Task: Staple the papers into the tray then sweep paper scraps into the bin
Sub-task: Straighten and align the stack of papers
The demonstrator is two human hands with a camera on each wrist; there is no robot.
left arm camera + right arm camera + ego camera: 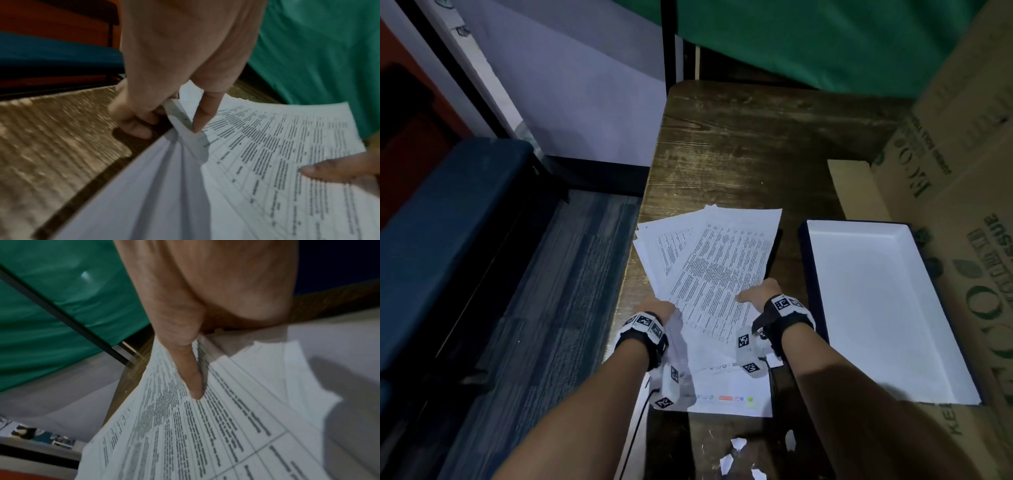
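Papers [709,270], thin printed sheets, fanned and askew above the worktop [739,147]. My left hand [659,306] pinches their near-left edge, my right hand [758,294] clamps the right edge, thumb on top, to square them for stapling. Tray [876,298] waits just right, shallow and white-lined; scraps [738,445] lie nearer me.

dim light throughout, wrist views motion-blurred, head view bent and dark at its edges
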